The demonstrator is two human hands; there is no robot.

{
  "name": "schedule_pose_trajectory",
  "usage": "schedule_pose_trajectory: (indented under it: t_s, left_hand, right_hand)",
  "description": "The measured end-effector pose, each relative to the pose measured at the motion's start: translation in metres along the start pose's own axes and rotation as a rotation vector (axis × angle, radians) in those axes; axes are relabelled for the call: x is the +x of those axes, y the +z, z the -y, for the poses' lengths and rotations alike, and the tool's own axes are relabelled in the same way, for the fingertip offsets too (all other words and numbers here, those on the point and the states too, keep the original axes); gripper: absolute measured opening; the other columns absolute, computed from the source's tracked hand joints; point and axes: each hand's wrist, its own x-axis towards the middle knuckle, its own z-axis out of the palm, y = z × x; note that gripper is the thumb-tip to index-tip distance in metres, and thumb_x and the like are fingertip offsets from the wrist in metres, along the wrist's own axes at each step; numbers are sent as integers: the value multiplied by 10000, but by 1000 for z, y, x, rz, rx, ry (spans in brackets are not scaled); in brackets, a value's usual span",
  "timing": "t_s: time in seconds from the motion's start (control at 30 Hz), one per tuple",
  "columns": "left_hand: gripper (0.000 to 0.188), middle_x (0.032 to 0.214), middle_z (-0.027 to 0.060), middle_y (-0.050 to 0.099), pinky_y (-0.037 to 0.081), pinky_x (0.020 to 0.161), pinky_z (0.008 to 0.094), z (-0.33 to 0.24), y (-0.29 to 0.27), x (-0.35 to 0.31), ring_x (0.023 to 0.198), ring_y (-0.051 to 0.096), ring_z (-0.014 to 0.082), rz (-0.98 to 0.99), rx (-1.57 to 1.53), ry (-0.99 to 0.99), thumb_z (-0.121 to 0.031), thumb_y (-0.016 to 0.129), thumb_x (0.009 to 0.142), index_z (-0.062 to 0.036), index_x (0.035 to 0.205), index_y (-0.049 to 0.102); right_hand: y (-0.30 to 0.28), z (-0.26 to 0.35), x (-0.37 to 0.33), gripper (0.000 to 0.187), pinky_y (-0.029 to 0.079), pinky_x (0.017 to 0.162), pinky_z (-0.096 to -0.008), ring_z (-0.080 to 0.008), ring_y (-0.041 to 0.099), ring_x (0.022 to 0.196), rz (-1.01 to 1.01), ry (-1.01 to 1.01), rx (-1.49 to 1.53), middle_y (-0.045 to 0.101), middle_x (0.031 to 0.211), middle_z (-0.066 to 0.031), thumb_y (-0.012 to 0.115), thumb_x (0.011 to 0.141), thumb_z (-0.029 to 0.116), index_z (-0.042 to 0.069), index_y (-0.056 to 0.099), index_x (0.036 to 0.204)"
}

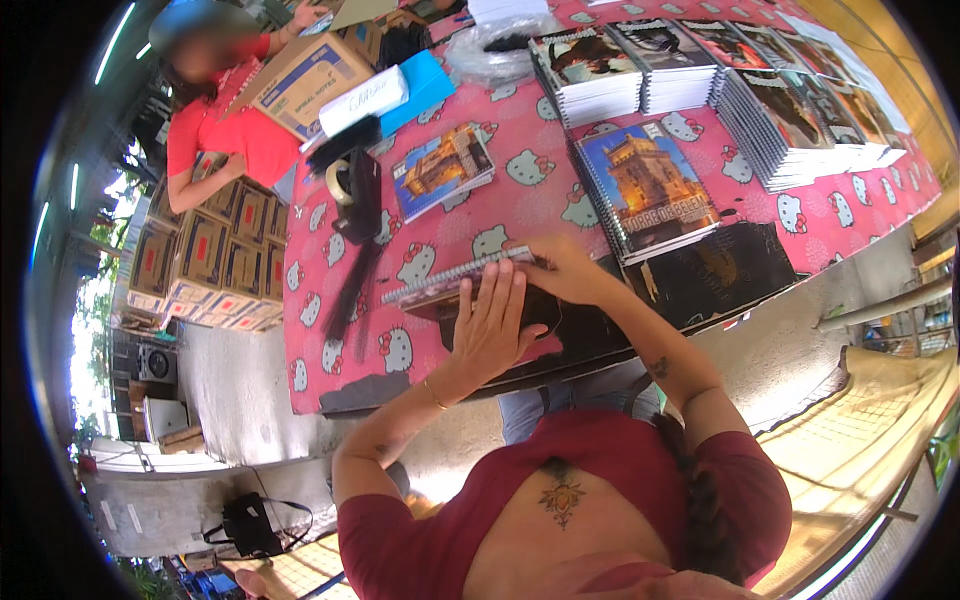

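On the near edge of the table a spiral notebook [430, 291] stands on its edge, its wire binding facing up; I cannot tell whether it is one or several together. My left hand [490, 318] lies flat against its near side, fingers stretched out. At its right end, my right hand [566, 268] curls round the corner and grips it, slightly blurred. Right of my hands sits a pile of spiral notebooks [645, 190] with a castle-like tower on the cover. A thinner notebook [442, 170] with a similar cover lies farther left.
Stacked notebooks [585, 70] fill the far right of the pink table [520, 210]. A tape dispenser [355, 195] and a black brush [352, 300] lie left. Beyond are a carton [308, 85] and a person in red [225, 125]. More cartons [225, 240] stand on the floor.
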Motion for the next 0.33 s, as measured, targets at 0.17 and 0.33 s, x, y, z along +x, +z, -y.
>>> schedule_pose_trajectory:
  t_s: [0.17, 0.33]
  left_hand:
    - [822, 1545, 282, 412, 209, 1179, 619, 5, -16, 25, 1481, 343, 426, -62, 12, -80, -550, 529, 964, 85, 1473, 418]
    - [808, 1613, 188, 356, 95, 1212, 622, 8, -22, 17, 1496, 306, 432, -20, -271, -143, -518, 520, 1002, 43, 1549, 320]
  right_hand:
    - [-1, 12, 3, 289, 509, 712, -344, -224, 648, 748, -24, 61, 82, 703, 867, -165, 705, 902, 99, 13, 681, 1177]
    - [-18, 33, -3, 280, 515, 706, -316, -185, 668, 794, -77, 71, -18, 737, 984, -134, 711, 931, 116, 56, 702, 1204]
